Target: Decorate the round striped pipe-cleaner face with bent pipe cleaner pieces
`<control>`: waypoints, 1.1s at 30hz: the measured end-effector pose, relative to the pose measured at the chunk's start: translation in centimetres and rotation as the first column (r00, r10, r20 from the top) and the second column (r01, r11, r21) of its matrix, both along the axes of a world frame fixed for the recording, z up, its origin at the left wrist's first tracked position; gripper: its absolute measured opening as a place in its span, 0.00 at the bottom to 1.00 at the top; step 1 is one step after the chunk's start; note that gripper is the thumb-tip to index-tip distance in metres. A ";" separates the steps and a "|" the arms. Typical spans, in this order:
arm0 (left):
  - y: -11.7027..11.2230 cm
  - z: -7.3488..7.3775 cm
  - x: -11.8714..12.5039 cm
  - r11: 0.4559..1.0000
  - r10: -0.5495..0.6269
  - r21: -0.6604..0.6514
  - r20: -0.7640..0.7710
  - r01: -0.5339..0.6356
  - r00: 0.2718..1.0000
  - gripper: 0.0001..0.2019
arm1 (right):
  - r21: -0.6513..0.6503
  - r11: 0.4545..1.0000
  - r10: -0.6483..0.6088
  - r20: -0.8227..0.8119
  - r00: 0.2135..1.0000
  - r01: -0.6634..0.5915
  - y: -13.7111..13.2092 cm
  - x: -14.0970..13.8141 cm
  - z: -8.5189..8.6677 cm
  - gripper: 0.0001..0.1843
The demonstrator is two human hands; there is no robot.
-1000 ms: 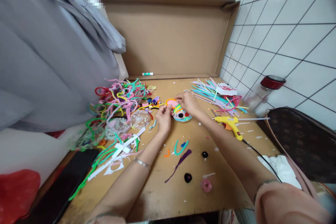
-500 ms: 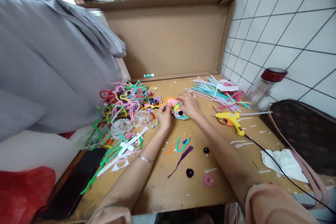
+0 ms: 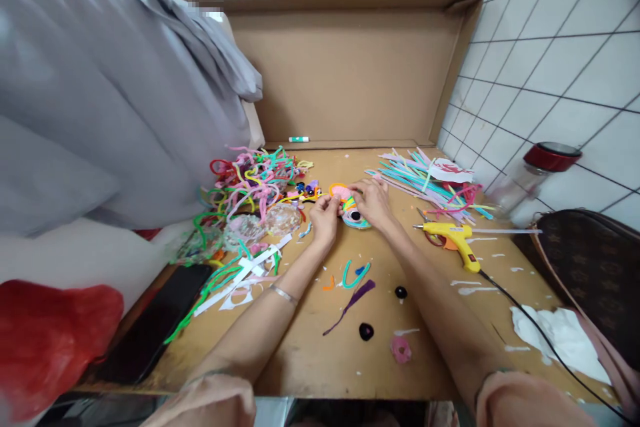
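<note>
A colourful pipe-cleaner craft piece (image 3: 358, 223) lies on the table, with a black-and-white eye, striped coils and an orange-edged pink part. From its left side, my left hand (image 3: 325, 219) pinches the edge near the pink part between thumb and fingers. My right hand (image 3: 373, 199) curls over the upper right of the same piece, and its fingertips are partly hidden. Nearer to me lie a bent turquoise pipe cleaner (image 3: 347, 275), a purple tassel (image 3: 361, 292), two black round pieces (image 3: 367, 331) and a pink ring (image 3: 401, 349).
Tangled pipe cleaners (image 3: 255, 180) and clear plastic packets fill the left, by a black phone (image 3: 155, 327). On the right are straight pipe cleaners (image 3: 415, 170), a corded yellow glue gun (image 3: 457, 235), a red-lidded bottle (image 3: 553, 157), a brown bag (image 3: 590, 267) and tissue (image 3: 560, 340).
The view has swung a little to the left, so everything sits further right in the picture. Both hands keep hold of the craft piece, with hardly any change in grip.
</note>
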State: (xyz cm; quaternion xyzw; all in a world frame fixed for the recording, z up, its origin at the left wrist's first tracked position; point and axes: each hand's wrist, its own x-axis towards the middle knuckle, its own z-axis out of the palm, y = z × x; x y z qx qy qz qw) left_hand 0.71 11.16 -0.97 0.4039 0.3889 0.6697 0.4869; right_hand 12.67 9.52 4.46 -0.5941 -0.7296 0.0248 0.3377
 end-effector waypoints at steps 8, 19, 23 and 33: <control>0.3 0.0 0.8 0.999 -0.023 -0.041 0.121 0.029 0.992 0.15 | 0.039 0.999 -0.029 0.046 0.999 0.027 0.1 0.2 -0.2 0.13; 0.3 0.3 0.8 0.996 -0.080 -0.034 0.177 0.088 0.981 0.14 | 0.056 0.989 -0.142 0.097 0.985 0.137 0.1 -0.8 -0.7 0.12; 0.1 0.5 0.7 0.994 -0.096 -0.029 0.171 0.102 0.981 0.15 | 0.080 0.983 -0.173 0.104 0.979 0.165 -0.1 -1.1 -0.9 0.13; 0.4 0.8 0.2 0.991 -0.120 -0.040 0.160 0.128 0.980 0.16 | 0.146 0.976 -0.174 0.076 0.982 0.162 0.1 -1.1 -1.5 0.13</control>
